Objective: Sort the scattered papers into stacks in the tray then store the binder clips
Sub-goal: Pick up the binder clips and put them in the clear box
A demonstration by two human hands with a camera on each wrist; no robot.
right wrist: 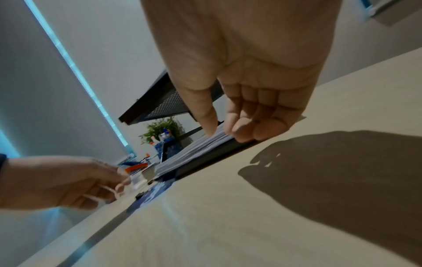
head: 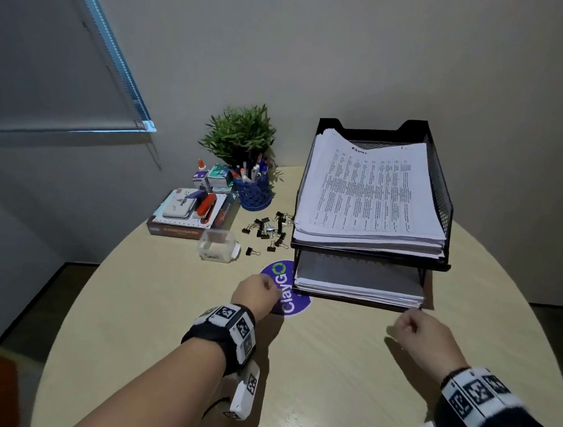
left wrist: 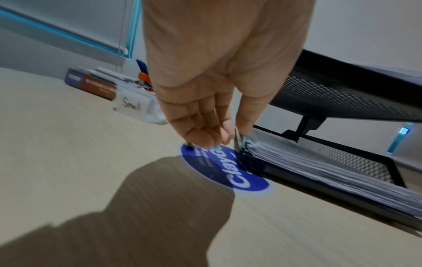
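Both hands hang over the bench before the tray (head: 445, 194): left hand (head: 254, 296) loosely curled, holding nothing, right hand (head: 417, 333) likewise; clips (head: 266, 230) lie beside the tray's left edge.

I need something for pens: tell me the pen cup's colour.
The pen cup is blue, with a perforated lattice wall; the head view shows it best.

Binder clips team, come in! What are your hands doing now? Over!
Left hand and right hand both empty, fingers loosely curled, at the lower tray front. Papers stacked in both tiers. Binder clips loose on the table. Clear box open, path unblocked.
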